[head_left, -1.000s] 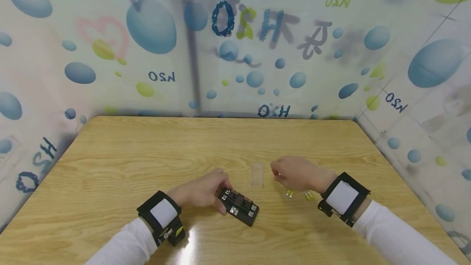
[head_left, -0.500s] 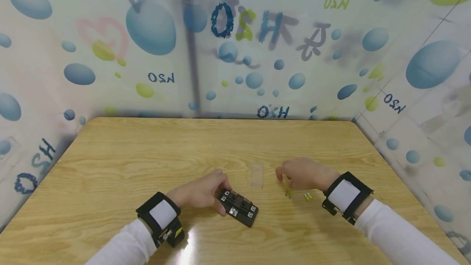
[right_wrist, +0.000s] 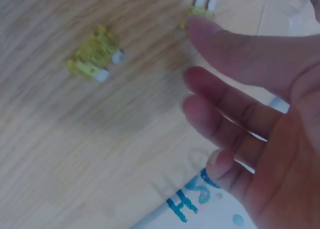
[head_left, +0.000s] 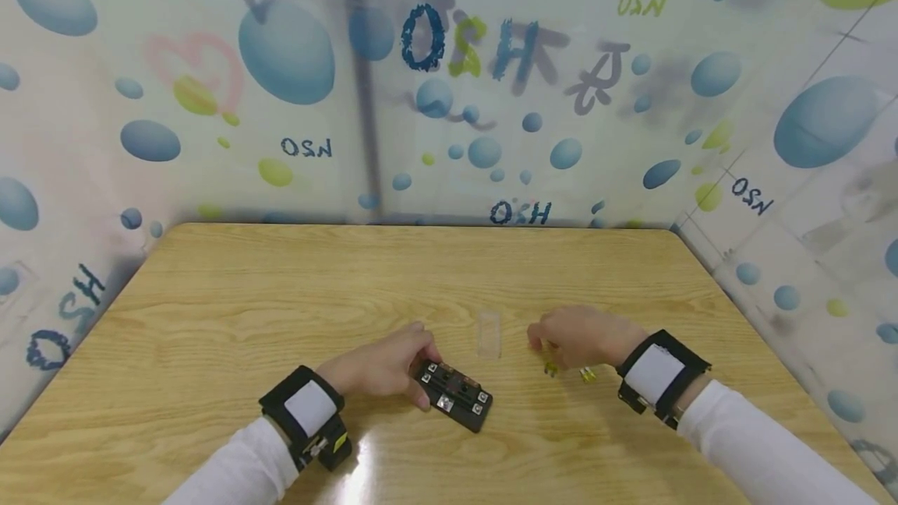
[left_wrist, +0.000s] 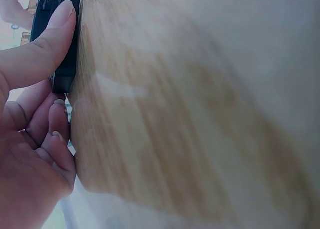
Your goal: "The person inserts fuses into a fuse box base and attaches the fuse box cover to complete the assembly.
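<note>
My left hand (head_left: pixel 386 361) grips one end of a black fuse block (head_left: pixel 456 397) with metal screw terminals. In the left wrist view the thumb (left_wrist: pixel 45 46) lies along the block's edge. My right hand (head_left: pixel 582 335) is low over the table, at a small yellow blade fuse (head_left: pixel 550 369). Its thumb (right_wrist: pixel 220 41) overlaps that fuse's body in the right wrist view, leaving the prongs showing; the index finger is hidden and the other fingers are loosely bent. A second yellow blade fuse (right_wrist: pixel 95 54) lies on the wood beside the hand.
A clear plastic cover (head_left: pixel 489 335) lies flat between the two hands, behind the fuse block. The wooden table (head_left: pixel 337 271) reaches back to a patterned wall (head_left: pixel 435 154), and another wall rises on the right.
My right hand has moved slightly right and down toward the nearer yellow fuse, its fingers now partly over it. The left hand and fuse block stay in place.
</note>
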The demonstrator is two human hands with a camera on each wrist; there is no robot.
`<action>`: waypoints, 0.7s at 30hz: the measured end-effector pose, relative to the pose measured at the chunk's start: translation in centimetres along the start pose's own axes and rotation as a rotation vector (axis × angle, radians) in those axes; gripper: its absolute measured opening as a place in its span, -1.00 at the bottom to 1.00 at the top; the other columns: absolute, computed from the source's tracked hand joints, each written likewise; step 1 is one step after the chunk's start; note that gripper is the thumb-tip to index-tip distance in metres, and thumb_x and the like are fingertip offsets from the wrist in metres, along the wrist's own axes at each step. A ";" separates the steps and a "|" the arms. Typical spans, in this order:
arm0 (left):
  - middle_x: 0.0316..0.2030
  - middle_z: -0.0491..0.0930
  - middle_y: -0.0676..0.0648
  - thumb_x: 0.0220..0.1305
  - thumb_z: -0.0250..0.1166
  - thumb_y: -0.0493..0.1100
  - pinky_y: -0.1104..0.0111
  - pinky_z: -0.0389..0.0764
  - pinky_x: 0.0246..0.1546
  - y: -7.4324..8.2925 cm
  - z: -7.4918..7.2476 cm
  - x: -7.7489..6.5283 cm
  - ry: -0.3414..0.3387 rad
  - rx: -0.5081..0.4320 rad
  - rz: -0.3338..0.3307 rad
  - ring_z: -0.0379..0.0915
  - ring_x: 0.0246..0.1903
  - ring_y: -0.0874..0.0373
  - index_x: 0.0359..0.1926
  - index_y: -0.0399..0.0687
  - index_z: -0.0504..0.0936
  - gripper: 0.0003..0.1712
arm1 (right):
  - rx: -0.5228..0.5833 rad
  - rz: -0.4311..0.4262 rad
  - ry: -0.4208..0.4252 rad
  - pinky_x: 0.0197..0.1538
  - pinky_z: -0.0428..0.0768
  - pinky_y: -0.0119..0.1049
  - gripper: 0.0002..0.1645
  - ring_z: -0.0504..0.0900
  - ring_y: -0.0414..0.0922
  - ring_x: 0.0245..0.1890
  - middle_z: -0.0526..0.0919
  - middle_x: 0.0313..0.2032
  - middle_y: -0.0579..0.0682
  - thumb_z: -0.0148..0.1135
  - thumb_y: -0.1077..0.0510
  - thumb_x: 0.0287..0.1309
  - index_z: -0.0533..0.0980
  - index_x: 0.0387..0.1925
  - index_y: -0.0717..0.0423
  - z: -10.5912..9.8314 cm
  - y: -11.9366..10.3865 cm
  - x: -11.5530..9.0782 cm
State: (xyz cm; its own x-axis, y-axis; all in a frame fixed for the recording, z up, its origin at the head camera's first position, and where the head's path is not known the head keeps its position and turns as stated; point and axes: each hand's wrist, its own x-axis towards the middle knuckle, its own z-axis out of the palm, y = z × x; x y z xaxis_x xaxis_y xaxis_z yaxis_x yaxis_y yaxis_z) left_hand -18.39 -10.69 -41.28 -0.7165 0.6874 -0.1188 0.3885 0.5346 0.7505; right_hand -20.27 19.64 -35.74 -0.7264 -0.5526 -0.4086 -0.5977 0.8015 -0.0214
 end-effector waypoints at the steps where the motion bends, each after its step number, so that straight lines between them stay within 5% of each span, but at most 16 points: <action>1: -0.19 0.41 -0.02 -0.21 0.59 -0.18 0.40 0.38 -0.06 0.0 0.0 0.0 0.000 -0.001 0.002 0.31 -0.15 0.17 -0.09 -0.14 0.55 -0.41 | -0.001 -0.003 -0.002 -0.21 0.53 -0.27 -0.66 0.45 -0.23 -0.37 0.57 -0.35 -0.18 0.50 0.23 -0.04 0.54 -0.26 -0.13 0.1 0.0 0.1; 6: -0.19 0.41 -0.02 -0.21 0.59 -0.17 0.40 0.38 -0.05 0.0 0.0 0.0 -0.001 0.004 0.004 0.31 -0.15 0.17 -0.08 -0.13 0.55 -0.41 | 0.001 0.003 -0.013 -0.25 0.44 -0.32 -0.61 0.37 -0.25 -0.40 0.47 -0.44 -0.23 0.57 0.14 -0.12 0.46 -0.37 -0.15 0.6 -0.1 0.4; 21: -0.19 0.41 -0.02 -0.21 0.59 -0.17 0.40 0.39 -0.07 0.0 0.0 0.1 -0.006 0.001 -0.022 0.31 -0.16 0.17 -0.08 -0.13 0.54 -0.40 | 0.157 0.039 -0.068 -0.29 0.45 -0.34 -0.66 0.41 -0.25 -0.43 0.50 -0.50 -0.26 0.51 0.27 -0.09 0.47 -0.53 -0.12 1.2 0.2 0.8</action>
State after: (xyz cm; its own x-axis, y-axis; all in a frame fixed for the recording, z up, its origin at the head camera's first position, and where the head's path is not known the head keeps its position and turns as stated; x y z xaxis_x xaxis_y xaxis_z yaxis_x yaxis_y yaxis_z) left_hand -18.47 -10.62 -41.26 -0.7214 0.6785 -0.1388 0.3732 0.5497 0.7474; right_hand -20.57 19.63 -37.22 -0.7204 -0.5075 -0.4728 -0.5050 0.8510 -0.1441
